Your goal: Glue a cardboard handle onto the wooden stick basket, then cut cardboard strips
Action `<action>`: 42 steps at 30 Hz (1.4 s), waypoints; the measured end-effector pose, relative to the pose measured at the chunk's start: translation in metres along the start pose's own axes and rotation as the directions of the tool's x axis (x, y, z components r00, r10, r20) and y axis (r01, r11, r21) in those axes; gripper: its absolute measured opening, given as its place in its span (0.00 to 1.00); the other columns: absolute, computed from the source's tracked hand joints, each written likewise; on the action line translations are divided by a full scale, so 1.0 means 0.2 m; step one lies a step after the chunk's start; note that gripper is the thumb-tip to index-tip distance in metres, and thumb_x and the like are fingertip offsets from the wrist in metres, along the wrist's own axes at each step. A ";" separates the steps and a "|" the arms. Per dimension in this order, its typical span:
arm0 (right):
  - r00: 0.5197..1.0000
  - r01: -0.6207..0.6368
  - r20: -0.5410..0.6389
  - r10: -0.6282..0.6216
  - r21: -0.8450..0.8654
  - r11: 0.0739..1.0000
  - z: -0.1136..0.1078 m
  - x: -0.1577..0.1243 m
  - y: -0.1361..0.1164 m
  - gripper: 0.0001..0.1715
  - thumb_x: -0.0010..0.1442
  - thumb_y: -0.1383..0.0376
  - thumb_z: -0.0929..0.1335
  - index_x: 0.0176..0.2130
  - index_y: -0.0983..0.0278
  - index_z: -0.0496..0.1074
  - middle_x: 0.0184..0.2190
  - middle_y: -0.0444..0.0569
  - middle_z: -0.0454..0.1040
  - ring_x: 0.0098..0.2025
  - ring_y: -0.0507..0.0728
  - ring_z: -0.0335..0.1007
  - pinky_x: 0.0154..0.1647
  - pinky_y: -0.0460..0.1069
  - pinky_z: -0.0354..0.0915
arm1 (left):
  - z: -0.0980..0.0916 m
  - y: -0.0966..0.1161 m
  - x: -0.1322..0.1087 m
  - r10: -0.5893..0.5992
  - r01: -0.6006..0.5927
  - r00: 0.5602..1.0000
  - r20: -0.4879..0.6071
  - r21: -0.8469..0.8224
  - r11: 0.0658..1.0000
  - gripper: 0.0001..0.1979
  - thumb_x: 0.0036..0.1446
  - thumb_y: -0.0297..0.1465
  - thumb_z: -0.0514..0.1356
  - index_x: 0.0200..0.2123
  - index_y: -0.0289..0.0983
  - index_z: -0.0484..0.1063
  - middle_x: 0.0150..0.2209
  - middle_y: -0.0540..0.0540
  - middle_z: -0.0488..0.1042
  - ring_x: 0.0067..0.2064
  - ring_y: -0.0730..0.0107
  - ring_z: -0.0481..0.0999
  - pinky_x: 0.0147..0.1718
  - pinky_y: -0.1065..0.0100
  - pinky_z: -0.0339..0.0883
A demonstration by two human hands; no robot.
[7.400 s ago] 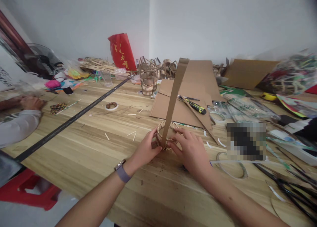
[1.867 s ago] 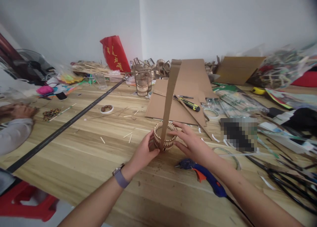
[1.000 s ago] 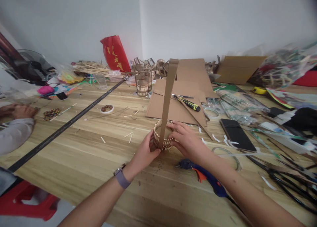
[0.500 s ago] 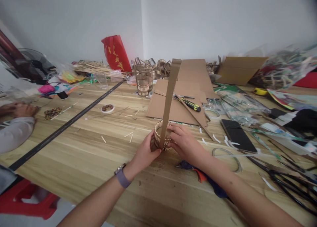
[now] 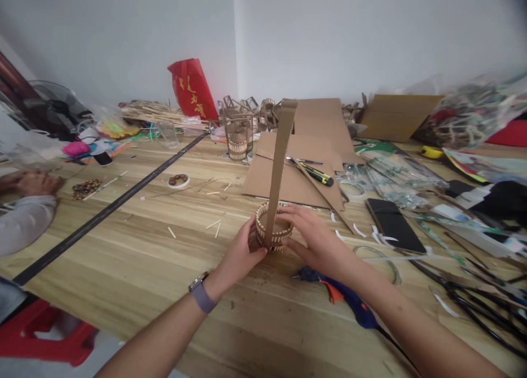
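A small round basket [image 5: 281, 235] made of wooden sticks stands on the wooden table [image 5: 135, 257]. A tall brown cardboard strip [image 5: 281, 153] rises from its near side like a handle. My left hand [image 5: 239, 253] presses the strip's lower end against the basket's left wall, fingers closed on it. My right hand [image 5: 317, 236] cups the basket's right side, fingers curved around the rim. A blue and orange glue gun [image 5: 345, 298] lies on the table just under my right forearm.
Cardboard sheets [image 5: 304, 164] with a yellow utility knife [image 5: 317, 174] lie behind the basket. A phone [image 5: 391, 224], tape rolls, plastic bags and black cables crowd the right. Another person's hand [image 5: 31, 181] rests at the far left. A similar finished basket [image 5: 237, 139] stands farther back.
My right hand has loosened from the basket's front to its right side, uncovering the glue gun again. My left hand has stayed on the strip and basket.
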State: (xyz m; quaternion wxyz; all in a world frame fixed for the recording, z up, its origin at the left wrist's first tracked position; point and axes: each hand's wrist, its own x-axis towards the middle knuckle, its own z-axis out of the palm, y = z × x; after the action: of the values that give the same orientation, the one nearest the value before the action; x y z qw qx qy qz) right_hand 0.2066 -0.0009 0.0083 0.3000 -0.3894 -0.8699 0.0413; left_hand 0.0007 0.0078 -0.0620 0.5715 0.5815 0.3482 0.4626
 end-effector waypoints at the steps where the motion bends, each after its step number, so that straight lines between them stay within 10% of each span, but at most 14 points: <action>1: 0.998 -0.047 -0.035 0.048 0.019 0.999 -0.02 -0.01 0.01 0.20 0.64 0.66 0.65 0.55 0.61 0.65 0.54 0.58 0.71 0.58 0.64 0.65 0.58 0.65 0.63 | 0.00 0.00 0.00 0.000 0.000 1.000 -0.002 0.014 1.000 0.39 0.47 0.23 0.62 0.62 0.37 0.53 0.64 0.35 0.59 0.63 0.51 0.63 0.62 0.49 0.58; 5: 0.978 -0.193 -0.070 0.194 0.031 0.981 -0.08 -0.04 0.07 0.20 0.66 0.65 0.62 0.57 0.59 0.63 0.51 0.56 0.73 0.54 0.62 0.70 0.54 0.62 0.68 | -0.01 0.01 -0.01 0.014 -0.014 1.000 -0.001 0.064 0.998 0.39 0.50 0.24 0.63 0.63 0.38 0.52 0.65 0.36 0.57 0.65 0.52 0.61 0.64 0.49 0.55; 14: 0.984 0.083 0.168 -0.053 -0.178 0.981 -0.05 0.04 0.10 0.10 0.64 0.70 0.64 0.40 0.63 0.75 0.57 0.57 0.70 0.62 0.67 0.61 0.57 0.65 0.63 | -0.01 0.00 0.00 0.007 -0.007 1.000 0.007 0.031 0.999 0.42 0.51 0.26 0.65 0.65 0.39 0.49 0.67 0.36 0.55 0.66 0.52 0.58 0.65 0.48 0.52; 42: 0.996 0.016 0.090 0.010 -0.279 0.960 0.07 0.05 -0.07 0.15 0.62 0.72 0.64 0.46 0.62 0.75 0.45 0.54 0.78 0.55 0.63 0.67 0.58 0.62 0.60 | 0.00 0.00 0.00 0.010 -0.010 1.000 0.001 -0.020 1.000 0.38 0.48 0.22 0.64 0.62 0.38 0.55 0.63 0.36 0.62 0.62 0.53 0.65 0.61 0.51 0.61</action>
State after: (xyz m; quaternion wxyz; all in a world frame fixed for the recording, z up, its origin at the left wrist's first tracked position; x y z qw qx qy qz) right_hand 0.1855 -0.0010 0.0057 0.2023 -0.4243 -0.8803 -0.0648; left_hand 0.0012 0.0071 -0.0623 0.5752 0.5779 0.3404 0.4684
